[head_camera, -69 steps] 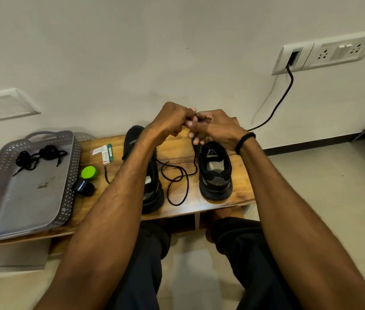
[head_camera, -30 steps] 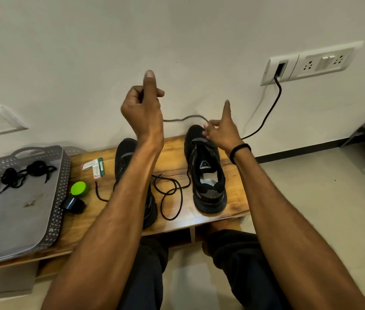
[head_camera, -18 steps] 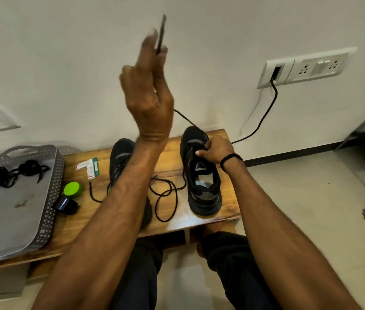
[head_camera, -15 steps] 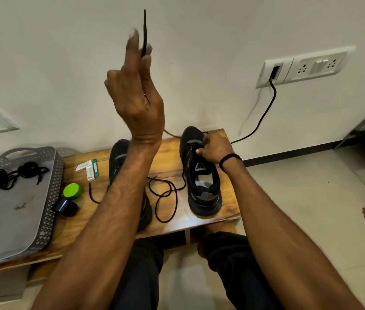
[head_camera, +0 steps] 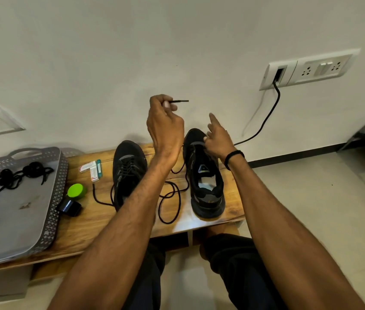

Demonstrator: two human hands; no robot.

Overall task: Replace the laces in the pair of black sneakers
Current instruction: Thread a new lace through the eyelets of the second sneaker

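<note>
The left hand (head_camera: pixel 164 124) is coming back down from the high pull of half a second ago, and it is now hovering just above and to the left of the right sneaker (head_camera: pixel 205 173), pinching the stiff tip of the black lace (head_camera: pixel 178 101) so the end is pointing sideways toward the wall. The right hand (head_camera: pixel 218 142) is pressing on that sneaker's toe end, thumb and fingers closed at the front eyelets with the forefinger sticking up; whether it is actually gripping lace there I cannot tell. The lace's slack is lying looped on the wooden bench (head_camera: pixel 233 193) just left of the right sneaker. To me the long draw looks finished, so the tip is probably being lined up for the next eyelet. The left sneaker (head_camera: pixel 127 168), further left, is already looking laced. Well left of the right sneaker, a bundle of laces (head_camera: pixel 22 175) is sitting in the grey tray (head_camera: pixel 49 206).
</note>
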